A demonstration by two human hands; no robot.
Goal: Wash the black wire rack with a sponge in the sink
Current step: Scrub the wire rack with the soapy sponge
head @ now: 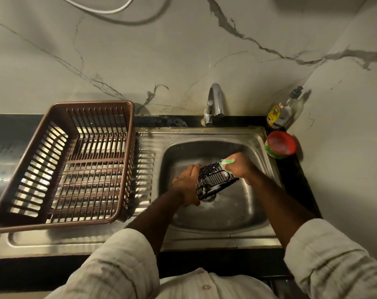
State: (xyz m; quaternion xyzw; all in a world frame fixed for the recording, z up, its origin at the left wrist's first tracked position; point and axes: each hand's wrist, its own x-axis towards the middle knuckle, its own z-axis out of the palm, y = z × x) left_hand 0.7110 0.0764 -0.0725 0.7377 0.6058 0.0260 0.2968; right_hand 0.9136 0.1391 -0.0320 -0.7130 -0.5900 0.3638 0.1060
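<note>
The steel sink [204, 134] holds the black wire rack [215, 180], tilted above the half-hidden drain, with white foam on its thin grid. The left grip [187, 186] curls round the rack's left edge. The right grip [240, 167] squeezes a pale green sponge [228, 162] against its upper right corner. A slatted brown plastic basket [92, 104] sits on the ridged drainboard. At the bench corner, a round red tub [281, 144] of whitish soap stands beside a pump bottle [278, 114], its label unreadable.

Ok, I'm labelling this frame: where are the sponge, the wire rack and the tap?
sponge [228, 162], head view, green end.
black wire rack [213, 180], head view, mesh middle.
tap [217, 91], head view, spout's bend.
</note>
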